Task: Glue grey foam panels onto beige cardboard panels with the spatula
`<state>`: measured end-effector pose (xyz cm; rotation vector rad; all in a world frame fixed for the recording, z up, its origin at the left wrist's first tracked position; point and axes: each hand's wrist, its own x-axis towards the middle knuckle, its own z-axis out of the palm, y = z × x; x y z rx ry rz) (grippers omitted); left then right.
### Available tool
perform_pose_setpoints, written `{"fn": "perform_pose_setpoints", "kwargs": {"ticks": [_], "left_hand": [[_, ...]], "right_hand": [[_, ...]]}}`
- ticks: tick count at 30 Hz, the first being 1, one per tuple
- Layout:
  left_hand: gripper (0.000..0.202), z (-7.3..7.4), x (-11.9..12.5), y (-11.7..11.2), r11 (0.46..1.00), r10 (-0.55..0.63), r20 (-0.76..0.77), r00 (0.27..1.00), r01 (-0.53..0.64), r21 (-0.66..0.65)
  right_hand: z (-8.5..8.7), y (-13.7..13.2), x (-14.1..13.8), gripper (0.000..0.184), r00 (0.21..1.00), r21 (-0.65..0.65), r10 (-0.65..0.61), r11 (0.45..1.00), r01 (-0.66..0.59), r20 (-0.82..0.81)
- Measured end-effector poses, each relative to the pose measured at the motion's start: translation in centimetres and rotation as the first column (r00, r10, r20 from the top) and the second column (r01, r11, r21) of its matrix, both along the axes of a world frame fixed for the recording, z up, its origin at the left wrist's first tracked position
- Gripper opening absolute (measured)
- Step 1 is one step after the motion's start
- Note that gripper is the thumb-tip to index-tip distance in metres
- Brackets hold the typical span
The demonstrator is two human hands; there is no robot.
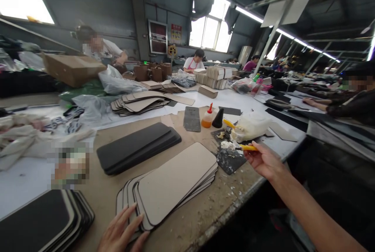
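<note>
My left hand (123, 232) lies flat with fingers spread on the near end of a fanned stack of beige cardboard panels (175, 179). My right hand (263, 160) is closed on a yellow-handled brush (244, 147), whose glue-caked tip rests over a dark glue-smeared sheet (230, 158). Just beyond the brush sits a white bag of glue (252, 125) with another yellow handle sticking out of it.
A stack of black panels (137, 146) lies beyond the beige one, another (41, 220) at near left. An orange squeeze bottle (207, 117) and black cone (218, 118) stand mid-table. A person's arm (319, 105) rests at right; other people work farther back. The table edge (234, 207) runs diagonally.
</note>
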<state>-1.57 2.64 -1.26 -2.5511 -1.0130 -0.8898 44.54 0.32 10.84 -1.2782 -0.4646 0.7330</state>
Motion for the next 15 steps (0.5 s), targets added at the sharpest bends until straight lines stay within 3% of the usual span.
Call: {"fn": "perform_pose_setpoints", "kwargs": {"ticks": [4, 8, 11, 15], "left_hand": [[0.03, 2.5, 1.1, -1.8, 0.994, 0.063, 0.063, 0.996, -0.058, -0.089], [0.023, 4.8, 2.3, -2.5, 0.981, 0.083, 0.114, 0.99, -0.061, -0.184], [0.027, 5.5, 3.0, -2.6, 0.965, 0.033, 0.109, 0.993, -0.004, -0.263], [0.025, 5.5, 3.6, -2.6, 0.947, -0.022, 0.113, 0.993, 0.056, -0.316]], "right_hand": [[-0.2, 0.3, -2.5, 0.013, 0.98, 0.001, 0.184, 0.983, -0.185, 0.075], [0.2, 1.1, -7.6, 0.016, 0.963, -0.012, 0.269, 0.963, -0.269, -0.007], [0.7, 1.8, -12.5, 0.027, 0.945, -0.035, 0.316, 0.947, -0.32, -0.09], [0.4, 3.2, -18.2, 0.038, 0.907, -0.048, 0.419, 0.906, -0.421, -0.051]]}}
